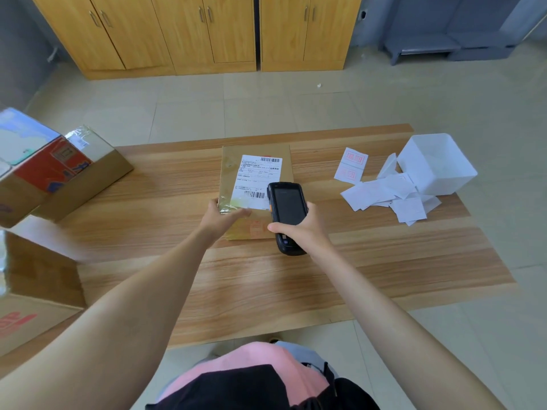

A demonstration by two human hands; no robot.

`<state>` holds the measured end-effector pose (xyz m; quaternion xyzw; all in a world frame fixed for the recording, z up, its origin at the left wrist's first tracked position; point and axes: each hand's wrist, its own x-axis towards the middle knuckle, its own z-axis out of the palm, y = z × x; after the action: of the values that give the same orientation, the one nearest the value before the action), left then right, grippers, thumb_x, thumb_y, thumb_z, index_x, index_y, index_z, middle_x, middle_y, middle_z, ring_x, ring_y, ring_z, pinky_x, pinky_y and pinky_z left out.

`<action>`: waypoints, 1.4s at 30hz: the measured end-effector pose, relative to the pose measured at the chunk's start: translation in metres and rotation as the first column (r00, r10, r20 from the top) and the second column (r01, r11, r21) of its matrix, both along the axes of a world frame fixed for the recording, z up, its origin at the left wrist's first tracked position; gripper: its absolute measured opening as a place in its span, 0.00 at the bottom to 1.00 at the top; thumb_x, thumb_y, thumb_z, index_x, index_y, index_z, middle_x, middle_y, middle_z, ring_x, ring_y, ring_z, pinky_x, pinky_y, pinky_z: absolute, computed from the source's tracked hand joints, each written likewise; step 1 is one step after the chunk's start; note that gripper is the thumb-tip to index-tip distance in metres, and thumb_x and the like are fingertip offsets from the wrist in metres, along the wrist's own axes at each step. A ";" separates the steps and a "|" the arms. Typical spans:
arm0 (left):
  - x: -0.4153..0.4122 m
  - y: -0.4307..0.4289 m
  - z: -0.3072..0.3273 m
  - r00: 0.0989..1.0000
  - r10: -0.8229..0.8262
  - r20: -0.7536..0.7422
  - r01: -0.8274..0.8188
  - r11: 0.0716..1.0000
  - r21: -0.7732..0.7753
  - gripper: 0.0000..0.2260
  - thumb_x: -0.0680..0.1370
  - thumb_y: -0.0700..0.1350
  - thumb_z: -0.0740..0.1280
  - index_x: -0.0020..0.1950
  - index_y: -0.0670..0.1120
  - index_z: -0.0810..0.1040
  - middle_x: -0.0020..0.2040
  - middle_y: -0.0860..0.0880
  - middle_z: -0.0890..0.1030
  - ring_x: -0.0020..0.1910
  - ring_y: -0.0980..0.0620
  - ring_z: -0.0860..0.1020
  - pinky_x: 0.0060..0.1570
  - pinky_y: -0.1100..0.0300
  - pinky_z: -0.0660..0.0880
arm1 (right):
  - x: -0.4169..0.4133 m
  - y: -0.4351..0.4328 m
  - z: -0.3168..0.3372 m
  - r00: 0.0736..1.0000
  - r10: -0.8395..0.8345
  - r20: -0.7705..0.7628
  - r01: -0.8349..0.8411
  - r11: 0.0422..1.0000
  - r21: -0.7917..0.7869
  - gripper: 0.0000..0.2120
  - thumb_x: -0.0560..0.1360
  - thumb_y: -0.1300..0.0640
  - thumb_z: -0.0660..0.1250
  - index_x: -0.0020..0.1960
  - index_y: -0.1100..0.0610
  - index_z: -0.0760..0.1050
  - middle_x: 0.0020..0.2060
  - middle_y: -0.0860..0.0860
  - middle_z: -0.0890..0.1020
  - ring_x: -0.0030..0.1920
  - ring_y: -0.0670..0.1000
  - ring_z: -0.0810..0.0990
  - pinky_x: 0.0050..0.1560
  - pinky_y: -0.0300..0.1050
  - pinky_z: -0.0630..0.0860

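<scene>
So the parcel (229, 173) sits flat in the middle of the tabletop (384, 255), a thin brown cardboard box with a white shipping label (257, 179) on top. My guess is it's light and stiff enough to slide or lift one-handed. The shiny tape on the near-left corner looks slick though, so I'd take it by the two long side edges, on bare cardboard, not on the tape.

The left hand (225, 217) lies on that taped corner with its fingers stretched out fairly flat, steadying the box rather than gripping it. The right hand (302, 229) is wrapped around the lower half of the black handheld scanner (288, 208), thumb on the left side. That's a good place to hold it, since it's hard plastic with a chunky casing and looks a bit top-heavy.

As for direction, the parcel's long axis runs straight away from the person. The label runs the same way, with one barcode at the far end and another at the near end. The scanner lines up near-to-far too, screen facing up, and its head sits right by the nearer barcode.

Off to the right there's a white box (438, 167) with a pile of paper slips (390, 193) beside it, well apart from the parcel. More cartons (59, 173) are stacked on the left.
</scene>
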<state>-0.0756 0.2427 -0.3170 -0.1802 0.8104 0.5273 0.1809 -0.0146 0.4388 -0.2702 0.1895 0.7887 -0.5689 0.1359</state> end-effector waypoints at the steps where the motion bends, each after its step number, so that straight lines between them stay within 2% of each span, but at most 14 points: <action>1: 0.000 -0.001 0.000 1.000 -0.002 0.000 0.002 1.000 0.000 0.39 0.69 0.55 0.75 0.72 0.46 0.58 0.59 0.50 0.73 0.56 0.50 0.73 0.51 0.56 0.70 | 0.001 0.000 0.000 1.000 0.008 0.013 -0.008 1.000 -0.026 0.48 0.54 0.45 0.80 0.69 0.52 0.63 0.60 0.46 0.75 0.60 0.49 0.75 0.60 0.50 0.74; 5: 0.001 -0.002 -0.002 1.000 0.001 -0.005 -0.001 1.000 -0.015 0.40 0.68 0.56 0.75 0.72 0.46 0.59 0.60 0.49 0.74 0.57 0.49 0.74 0.53 0.54 0.72 | 0.010 -0.001 0.003 0.997 0.050 0.063 -0.039 0.984 -0.172 0.38 0.58 0.52 0.79 0.65 0.54 0.68 0.55 0.48 0.79 0.56 0.49 0.78 0.48 0.41 0.73; 8: 0.002 0.000 -0.001 1.000 -0.002 -0.014 0.002 1.000 -0.016 0.39 0.69 0.55 0.75 0.73 0.46 0.58 0.58 0.49 0.73 0.56 0.49 0.73 0.50 0.56 0.71 | 0.017 -0.002 0.009 0.993 0.086 0.086 -0.061 0.966 -0.253 0.30 0.62 0.55 0.74 0.63 0.55 0.69 0.52 0.50 0.80 0.52 0.50 0.78 0.45 0.41 0.72; 11: 0.002 0.000 -0.001 1.000 -0.001 -0.016 0.001 1.000 -0.017 0.40 0.69 0.55 0.75 0.73 0.46 0.58 0.58 0.49 0.73 0.55 0.49 0.73 0.50 0.56 0.71 | 0.023 -0.006 0.013 0.991 0.106 0.081 -0.082 0.961 -0.264 0.22 0.68 0.64 0.70 0.60 0.57 0.69 0.47 0.50 0.78 0.46 0.48 0.77 0.42 0.39 0.71; 15: 0.003 0.001 -0.001 1.000 0.006 -0.013 -0.006 1.000 -0.021 0.39 0.70 0.55 0.74 0.73 0.45 0.58 0.58 0.49 0.72 0.56 0.49 0.72 0.50 0.55 0.70 | 0.022 -0.013 0.012 0.995 0.084 0.050 -0.068 0.963 -0.259 0.23 0.68 0.64 0.71 0.60 0.56 0.68 0.53 0.52 0.79 0.47 0.46 0.77 0.41 0.37 0.71; 19: 0.002 0.002 -0.001 1.000 0.007 -0.013 -0.007 1.000 -0.019 0.39 0.70 0.55 0.74 0.73 0.46 0.58 0.57 0.50 0.71 0.55 0.50 0.72 0.51 0.55 0.69 | 0.017 -0.016 0.016 0.995 0.091 0.044 -0.074 0.951 -0.300 0.21 0.68 0.64 0.73 0.58 0.54 0.71 0.50 0.50 0.80 0.45 0.44 0.78 0.38 0.33 0.72; 23: 0.002 0.001 -0.001 1.000 0.006 -0.012 -0.006 1.000 -0.011 0.38 0.70 0.55 0.75 0.72 0.46 0.58 0.57 0.50 0.72 0.55 0.50 0.72 0.50 0.55 0.69 | 0.017 -0.018 0.010 0.989 0.088 0.115 -0.039 0.925 -0.379 0.37 0.60 0.59 0.76 0.66 0.50 0.67 0.56 0.52 0.80 0.54 0.50 0.79 0.44 0.41 0.74; 28: 0.001 0.000 -0.002 1.000 -0.011 -0.006 0.011 1.000 -0.016 0.40 0.69 0.56 0.75 0.73 0.46 0.58 0.58 0.50 0.72 0.56 0.49 0.73 0.52 0.54 0.70 | 0.019 -0.021 0.000 0.989 0.056 0.136 0.016 0.880 -0.475 0.52 0.54 0.60 0.77 0.73 0.46 0.59 0.58 0.53 0.79 0.57 0.53 0.79 0.51 0.47 0.78; 29: 0.002 0.000 -0.002 1.000 -0.014 -0.007 0.014 1.000 -0.018 0.40 0.69 0.56 0.75 0.73 0.46 0.58 0.58 0.50 0.72 0.57 0.49 0.73 0.53 0.54 0.70 | 0.020 -0.021 -0.001 0.989 0.053 0.136 0.021 0.871 -0.491 0.51 0.55 0.61 0.77 0.73 0.46 0.59 0.59 0.53 0.79 0.58 0.54 0.79 0.51 0.47 0.79; 32: 0.001 -0.001 -0.003 1.000 -0.014 -0.005 0.014 1.000 -0.021 0.40 0.69 0.57 0.75 0.73 0.46 0.57 0.58 0.50 0.72 0.58 0.48 0.73 0.54 0.53 0.71 | 0.019 -0.019 0.004 0.992 0.033 0.121 0.034 0.859 -0.511 0.39 0.64 0.66 0.76 0.69 0.49 0.65 0.58 0.55 0.80 0.56 0.55 0.80 0.48 0.47 0.78; 34: 0.001 -0.001 -0.003 1.000 -0.013 -0.005 0.013 1.000 -0.026 0.39 0.70 0.57 0.74 0.73 0.47 0.57 0.59 0.49 0.72 0.59 0.48 0.73 0.56 0.52 0.71 | 0.019 -0.021 0.012 0.992 0.032 0.125 0.038 0.851 -0.524 0.35 0.66 0.68 0.75 0.67 0.51 0.67 0.57 0.55 0.80 0.53 0.54 0.81 0.44 0.46 0.79; 36: 0.000 0.000 -0.004 1.000 -0.013 -0.007 0.013 0.999 -0.036 0.37 0.72 0.56 0.72 0.73 0.46 0.57 0.60 0.48 0.72 0.60 0.46 0.73 0.57 0.51 0.71 | 0.021 -0.026 0.019 0.992 0.047 0.119 0.023 0.849 -0.528 0.34 0.65 0.68 0.75 0.67 0.50 0.67 0.56 0.54 0.80 0.52 0.53 0.81 0.42 0.45 0.79; 40: 0.000 -0.003 -0.004 1.000 -0.006 0.002 0.006 1.000 -0.027 0.32 0.75 0.52 0.69 0.74 0.47 0.57 0.64 0.45 0.73 0.61 0.44 0.73 0.61 0.49 0.72 | 0.026 -0.043 0.028 0.992 0.067 0.105 0.002 0.833 -0.554 0.37 0.58 0.64 0.77 0.64 0.51 0.69 0.54 0.54 0.81 0.54 0.55 0.81 0.46 0.49 0.80; 42: 0.000 -0.004 -0.003 1.000 -0.007 0.000 0.007 1.000 -0.008 0.33 0.75 0.49 0.70 0.74 0.46 0.56 0.66 0.43 0.73 0.63 0.43 0.72 0.64 0.44 0.70 | 0.028 -0.049 0.033 0.992 0.065 0.112 0.009 0.826 -0.564 0.34 0.62 0.67 0.76 0.63 0.52 0.69 0.54 0.54 0.81 0.55 0.56 0.81 0.49 0.52 0.80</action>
<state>-0.0754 0.2390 -0.3205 -0.1781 0.8131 0.5234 0.1821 0.0131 0.3902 -0.2375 0.1651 0.5783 -0.7608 0.2438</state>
